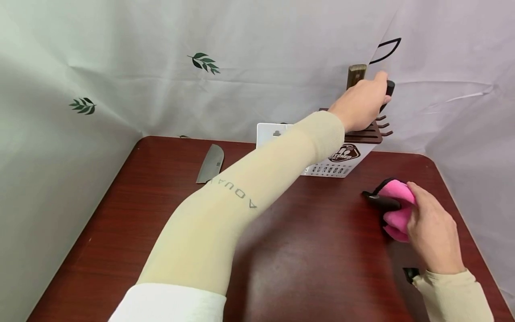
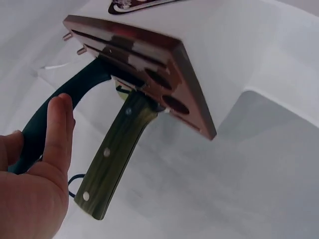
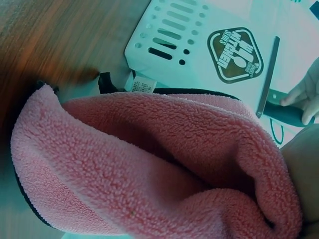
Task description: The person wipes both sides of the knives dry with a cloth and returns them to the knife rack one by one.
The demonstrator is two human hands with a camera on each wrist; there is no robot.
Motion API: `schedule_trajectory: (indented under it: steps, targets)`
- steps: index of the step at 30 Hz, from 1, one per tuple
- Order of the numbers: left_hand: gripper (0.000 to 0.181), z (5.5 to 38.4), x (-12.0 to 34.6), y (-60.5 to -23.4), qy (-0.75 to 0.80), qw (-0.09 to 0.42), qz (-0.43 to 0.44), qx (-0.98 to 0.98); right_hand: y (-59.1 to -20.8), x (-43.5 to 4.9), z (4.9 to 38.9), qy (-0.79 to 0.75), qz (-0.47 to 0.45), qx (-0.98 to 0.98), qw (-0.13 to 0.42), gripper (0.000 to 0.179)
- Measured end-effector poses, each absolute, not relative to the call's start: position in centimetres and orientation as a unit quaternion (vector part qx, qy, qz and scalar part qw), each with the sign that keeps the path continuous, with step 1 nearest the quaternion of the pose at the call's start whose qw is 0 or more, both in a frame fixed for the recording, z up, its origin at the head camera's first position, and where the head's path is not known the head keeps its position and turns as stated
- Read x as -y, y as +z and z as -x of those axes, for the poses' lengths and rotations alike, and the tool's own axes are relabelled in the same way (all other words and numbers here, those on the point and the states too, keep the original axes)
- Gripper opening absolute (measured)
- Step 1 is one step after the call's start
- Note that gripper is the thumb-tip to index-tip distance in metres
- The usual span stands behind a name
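Note:
At the back right stands a white knife rack (image 1: 348,167) with a brown slotted top (image 2: 164,45). My left hand (image 1: 362,105) reaches across to it and pinches the curved black handle of a knife (image 2: 37,129) between thumb and fingers. That knife's blade is mostly hidden in the rack. Close beside the hand, a wooden-handled knife (image 2: 107,154) sticks out of the same top. On the right, my right hand (image 1: 434,228) grips a folded, fluffy pink cloth (image 3: 124,154) with dark edging. A black handle-like thing (image 1: 382,203) lies against the cloth, partly covered; its kind is unclear.
Left of the rack, a broad cleaver blade (image 1: 211,163) lies on the red-brown table (image 1: 322,250), its handle hidden by my left sleeve. A white panel (image 1: 271,132) stands partly behind that arm. Brown hooks (image 1: 385,126) jut from the rack's right side. White curtain (image 1: 141,53) surrounds the table.

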State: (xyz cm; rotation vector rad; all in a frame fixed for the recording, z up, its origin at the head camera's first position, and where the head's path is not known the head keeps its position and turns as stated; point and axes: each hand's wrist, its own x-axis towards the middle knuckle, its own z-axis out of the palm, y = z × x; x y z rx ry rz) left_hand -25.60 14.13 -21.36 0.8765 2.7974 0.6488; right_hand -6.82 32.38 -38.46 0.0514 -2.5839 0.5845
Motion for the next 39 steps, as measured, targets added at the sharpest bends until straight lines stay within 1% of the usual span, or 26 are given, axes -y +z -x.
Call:
schedule_trajectory:
  steps: [5,12,18,21,24,27,34,36,39]
  targets:
    - [0.031,25.9,-14.2,-21.1,0.197,0.067,-0.269,-0.940,-38.5,-32.5,7.0,0.215,-0.021,0.946,0.243,0.046]
    - [0.044,25.3,-12.8,-20.3,0.177,0.047,-0.247,-0.952,-38.3,-32.7,6.9,0.214,-0.015,0.947,0.238,0.046]
    - [0.055,24.5,-9.2,-19.7,0.232,0.048,-0.267,-0.934,-38.3,-32.9,6.7,0.213,-0.008,0.949,0.234,0.047]
    - [0.053,24.1,-6.4,-20.2,0.252,0.047,-0.275,-0.927,-38.4,-33.1,6.5,0.214,-0.004,0.947,0.241,0.048]
    - [0.051,23.7,-3.2,-21.5,0.270,0.040,-0.256,-0.927,-38.6,-33.2,6.3,0.215,-0.001,0.944,0.250,0.048]
    - [0.049,23.4,0.3,-23.6,0.300,0.015,-0.225,-0.927,-38.6,-33.2,6.2,0.215,-0.001,0.943,0.255,0.047]
    - [0.037,22.0,8.8,-29.1,0.352,-0.087,-0.145,-0.921,-38.5,-33.2,6.2,0.215,0.004,0.945,0.247,0.045]
    - [0.036,21.4,10.9,-30.7,0.357,-0.097,-0.117,-0.922,-38.5,-33.2,6.1,0.214,0.004,0.945,0.245,0.045]
    - [0.036,20.5,13.7,-33.4,0.355,-0.094,-0.079,-0.927,-38.4,-33.3,6.0,0.214,0.006,0.947,0.241,0.046]
